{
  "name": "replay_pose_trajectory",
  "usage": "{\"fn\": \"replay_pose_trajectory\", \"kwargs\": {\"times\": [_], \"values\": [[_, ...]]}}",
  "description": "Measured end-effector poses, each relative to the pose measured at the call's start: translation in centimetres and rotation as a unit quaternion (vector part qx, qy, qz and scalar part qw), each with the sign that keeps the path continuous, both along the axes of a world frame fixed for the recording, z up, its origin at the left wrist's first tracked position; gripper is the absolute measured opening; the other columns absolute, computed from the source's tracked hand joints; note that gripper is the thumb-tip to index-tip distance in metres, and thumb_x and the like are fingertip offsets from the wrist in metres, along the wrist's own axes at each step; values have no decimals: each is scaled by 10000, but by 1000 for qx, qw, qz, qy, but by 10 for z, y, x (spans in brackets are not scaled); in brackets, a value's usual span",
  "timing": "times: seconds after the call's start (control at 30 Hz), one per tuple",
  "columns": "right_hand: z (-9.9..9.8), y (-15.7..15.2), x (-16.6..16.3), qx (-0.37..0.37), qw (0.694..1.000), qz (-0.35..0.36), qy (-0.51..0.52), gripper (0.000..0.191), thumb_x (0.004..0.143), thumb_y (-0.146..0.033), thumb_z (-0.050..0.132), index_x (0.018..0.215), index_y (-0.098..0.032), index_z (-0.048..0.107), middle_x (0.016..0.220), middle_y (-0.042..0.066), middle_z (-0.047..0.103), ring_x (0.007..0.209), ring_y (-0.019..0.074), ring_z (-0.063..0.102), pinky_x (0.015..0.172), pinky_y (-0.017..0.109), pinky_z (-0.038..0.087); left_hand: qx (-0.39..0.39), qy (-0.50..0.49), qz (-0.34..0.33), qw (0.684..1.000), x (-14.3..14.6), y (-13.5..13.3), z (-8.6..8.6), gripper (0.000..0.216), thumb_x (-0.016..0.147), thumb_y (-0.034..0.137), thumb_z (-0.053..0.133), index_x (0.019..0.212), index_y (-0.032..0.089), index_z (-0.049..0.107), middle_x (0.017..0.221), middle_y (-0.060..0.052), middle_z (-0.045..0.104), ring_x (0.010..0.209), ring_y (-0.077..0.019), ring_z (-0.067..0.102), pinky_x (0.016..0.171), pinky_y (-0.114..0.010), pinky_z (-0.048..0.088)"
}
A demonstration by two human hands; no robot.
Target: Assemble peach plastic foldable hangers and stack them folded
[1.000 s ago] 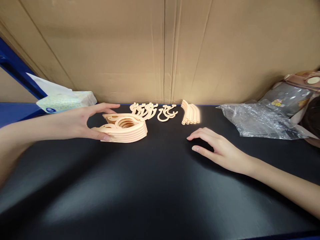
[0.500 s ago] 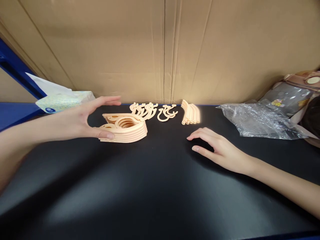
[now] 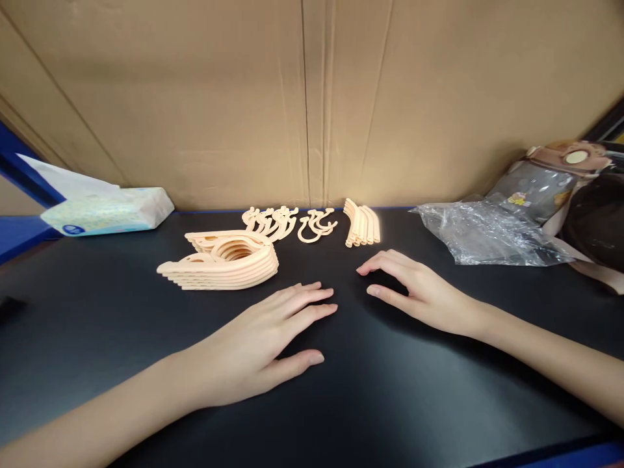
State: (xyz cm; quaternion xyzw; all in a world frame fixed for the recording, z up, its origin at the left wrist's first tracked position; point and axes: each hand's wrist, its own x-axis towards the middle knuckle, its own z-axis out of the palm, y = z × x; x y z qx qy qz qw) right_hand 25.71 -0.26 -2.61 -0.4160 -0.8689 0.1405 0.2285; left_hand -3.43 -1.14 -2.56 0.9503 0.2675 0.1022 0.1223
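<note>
My left hand (image 3: 266, 341) lies flat on the black tabletop (image 3: 146, 325) with fingers stretched out, holding nothing. It rests just in front and to the right of a stack of peach plastic hanger bodies (image 3: 224, 260). My right hand (image 3: 419, 289) rests on the table with fingers loosely arched and apart, empty. Behind the hands lie a cluster of peach hooks (image 3: 273, 221), two or three more hooks (image 3: 316, 227), and a bundle of peach curved bars (image 3: 361, 225).
A tissue pack (image 3: 104, 209) sits at the back left beside a blue frame. Crumpled clear plastic bag (image 3: 482, 234) and a grey bottle with brown lid (image 3: 550, 175) are at the back right. A cardboard wall (image 3: 312, 97) closes off the back.
My left hand let go of the hanger stack and moved down and right, landing flat on the table. The right hand stayed put. The view shifted slightly.
</note>
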Motion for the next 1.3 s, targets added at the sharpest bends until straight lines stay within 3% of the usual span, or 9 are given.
{"fn": "replay_pose_trajectory", "kwargs": {"times": [0.17,0.3,0.5,0.67,0.97,1.1,1.3], "values": [[18,23,9,46,992,-115,18,254,949,-399,504,1097,-213,594,1081,74,676,1006,228,632,909,389,494,30,12,-13,999,-1,4,-1,499,971,460,465,1437,286,427,1509,-23,437,1408,-268,381,1137,-496,397],[30,64,18,17,969,-237,-69,237,941,-359,487,1072,-194,597,979,52,701,851,196,660,753,317,500,52,25,-25,998,0,7,-1,494,983,463,418,1427,247,441,1500,-35,448,1396,-264,401,1126,-487,420],[21,119,17,-4,941,-308,-140,256,899,-410,531,987,-181,601,933,85,708,830,239,657,660,311,444,67,20,-36,997,-3,8,1,486,975,436,450,1419,239,460,1482,-47,473,1364,-281,449,1104,-487,445],[16,133,12,-20,922,-341,-181,316,881,-464,545,1018,-185,603,927,94,712,845,265,659,652,317,430,55,17,-25,998,-5,6,4,446,979,337,489,1413,235,464,1484,-49,476,1359,-267,458,1122,-473,409],[15,140,26,-9,914,-351,-205,371,845,-441,600,1108,-180,581,974,95,721,875,271,665,676,315,440,63,13,-29,998,-6,6,2,450,976,319,499,1413,217,453,1476,-67,485,1357,-273,459,1115,-490,408],[11,140,28,3,916,-349,-197,296,814,-326,631,1064,-177,579,915,83,718,827,252,663,655,300,429,49,6,-20,999,-3,5,1,443,968,286,506,1402,218,459,1476,-82,482,1361,-280,451,1092,-492,435],[33,121,25,42,923,-349,-158,273,772,-252,635,1013,-175,530,866,76,692,736,235,636,589,288,394,28,-9,21,999,7,6,-3,418,969,269,480,1374,168,466,1443,-123,500,1350,-276,453,1072,-480,457]]}}
